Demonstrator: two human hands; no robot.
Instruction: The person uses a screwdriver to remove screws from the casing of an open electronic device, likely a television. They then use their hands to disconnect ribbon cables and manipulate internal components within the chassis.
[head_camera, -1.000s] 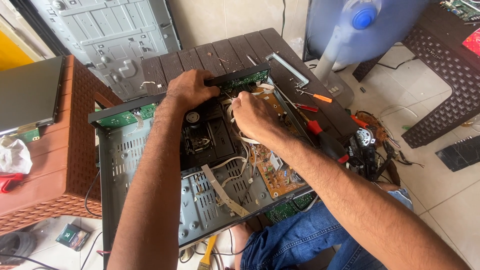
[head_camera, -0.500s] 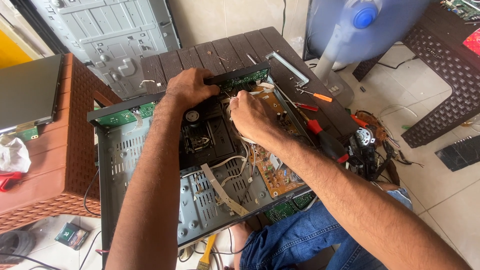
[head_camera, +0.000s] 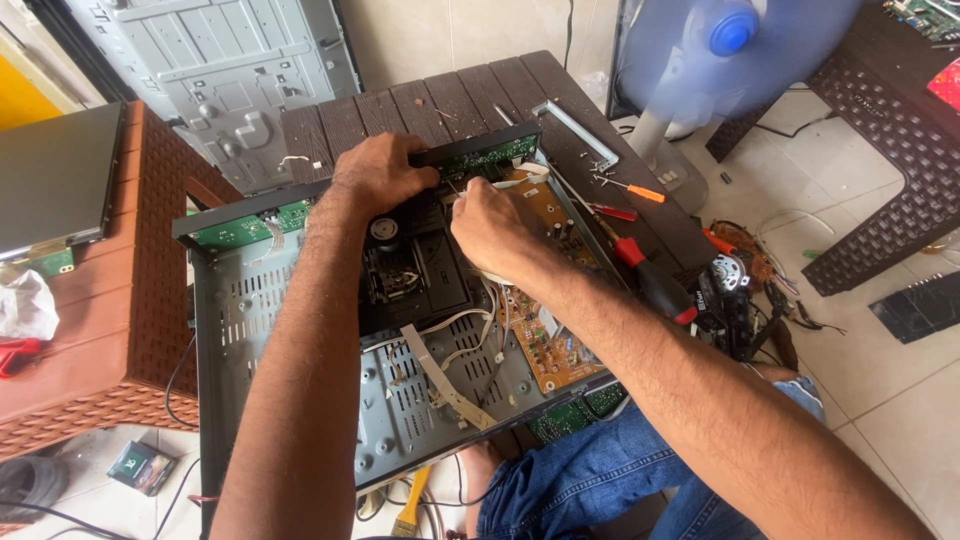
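On the dark brown slatted wooden table (head_camera: 470, 100) in front of me lies the open grey metal chassis of an electronic player (head_camera: 300, 400), its lid off and its perforated floor bare toward my knees. Behind it a large grey pressed-metal back panel (head_camera: 220, 70) leans against the wall, and a blue pedestal fan (head_camera: 735, 45) stands off to the right. To my left a reddish-brown woven plastic table (head_camera: 120, 340) carries a flat dark grey cover plate (head_camera: 55, 180). Inside the chassis sits the black disc drive block (head_camera: 410, 275), with the tan circuit board (head_camera: 545, 335) beside it on the right and a flat beige ribbon cable (head_camera: 445, 375) trailing across the floor. My left hand (head_camera: 385, 170) curls over the chassis's far edge, fingers closed on the black front strip with its green board. My right hand (head_camera: 495, 225) rests just above the drive block, fingers pinched narrow around white wiring there; I cannot tell exactly what they grip. A red-handled screwdriver (head_camera: 650, 280) lies at the table's right edge, a smaller orange-handled screwdriver (head_camera: 635, 190) beyond it. On the floor tiles at lower left lies a small dark green square packet (head_camera: 140, 465).
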